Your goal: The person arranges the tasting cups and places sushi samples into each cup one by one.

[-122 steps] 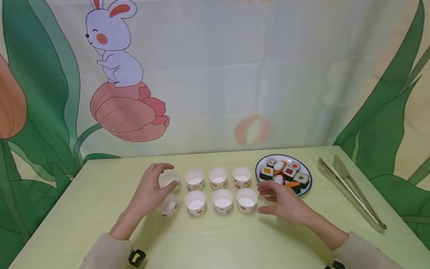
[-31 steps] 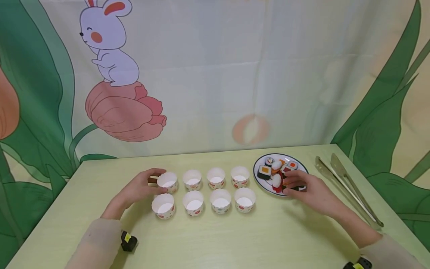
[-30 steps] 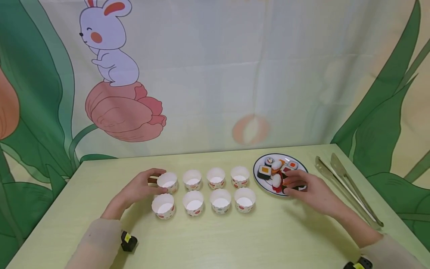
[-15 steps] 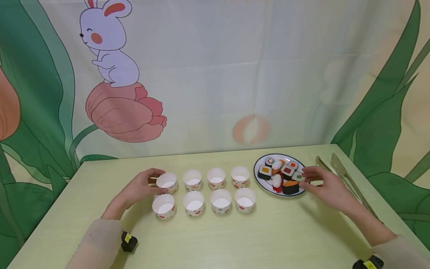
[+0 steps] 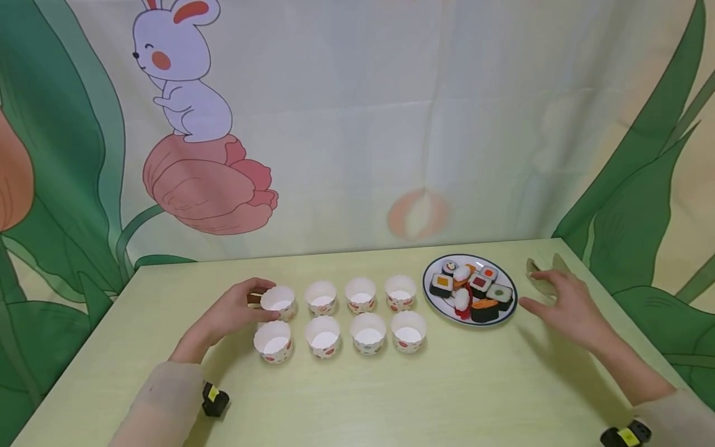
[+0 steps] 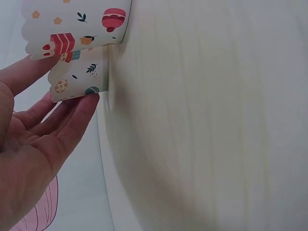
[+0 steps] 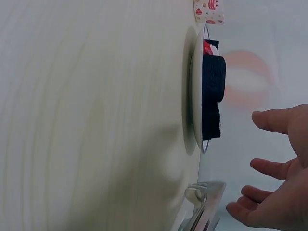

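Several white paper baking cups stand in two rows on the table, printed with small coloured pictures. My left hand (image 5: 231, 313) holds the back-left baking cup (image 5: 278, 302) between thumb and fingers; that cup (image 6: 79, 79) shows in the left wrist view, beside the front-left cup (image 6: 82, 21). To the right lies a white plate with a blue rim (image 5: 434, 302), bearing several sushi pieces (image 5: 484, 310) that look like toys. My right hand (image 5: 575, 310) hovers right of the plate with fingers spread, above the metal tongs (image 5: 539, 282), and hides most of them. Nothing is in it.
The pale yellow-green table (image 5: 357, 397) ends at the back against a printed cloth (image 5: 346, 136) with a rabbit, a tulip and leaves. In the right wrist view the tongs (image 7: 204, 207) lie just past the plate, below the right fingers. Both wrists wear small black devices.
My right hand has moved right, from beside the front-right cup, across the plate, to over the tongs. My left hand has settled round the back-left cup. Cups and sushi look unmoved.
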{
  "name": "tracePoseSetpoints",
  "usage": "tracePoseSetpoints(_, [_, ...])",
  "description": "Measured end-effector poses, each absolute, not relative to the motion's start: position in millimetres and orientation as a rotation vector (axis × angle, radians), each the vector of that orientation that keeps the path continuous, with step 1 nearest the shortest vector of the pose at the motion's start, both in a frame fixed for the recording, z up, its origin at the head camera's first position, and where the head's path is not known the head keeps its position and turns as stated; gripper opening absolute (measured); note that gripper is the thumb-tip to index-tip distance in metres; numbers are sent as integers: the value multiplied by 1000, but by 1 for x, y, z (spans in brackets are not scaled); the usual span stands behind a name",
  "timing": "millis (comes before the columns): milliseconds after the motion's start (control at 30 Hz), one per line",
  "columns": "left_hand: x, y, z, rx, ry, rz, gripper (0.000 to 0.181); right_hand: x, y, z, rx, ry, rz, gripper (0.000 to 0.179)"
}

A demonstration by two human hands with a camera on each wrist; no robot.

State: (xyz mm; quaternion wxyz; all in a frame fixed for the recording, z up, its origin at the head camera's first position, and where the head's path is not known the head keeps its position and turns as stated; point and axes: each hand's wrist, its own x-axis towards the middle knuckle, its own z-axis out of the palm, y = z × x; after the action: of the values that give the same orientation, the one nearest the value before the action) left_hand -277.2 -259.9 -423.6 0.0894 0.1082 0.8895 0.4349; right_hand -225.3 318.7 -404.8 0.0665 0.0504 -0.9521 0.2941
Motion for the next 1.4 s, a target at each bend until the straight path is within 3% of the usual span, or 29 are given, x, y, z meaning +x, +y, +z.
tracePoseSetpoints(667, [-280,-259,-421,303,2638,1291,67,-236,364,-421,-12,-2976,757,102])
tracePoseSetpoints(833, [-280,-259,-421,292,2642,1281,67,-236,371,-421,-15,-3017,648,92])
tracePoseSetpoints(1167, [-280,-258,-420,307,2633,1292,63,-237,383,-420,51,-3052,667,44])
tracePoseSetpoints(1400, [-281,-259,-422,302,2633,1286,64,-235,387,-425,62,-3054,709,35])
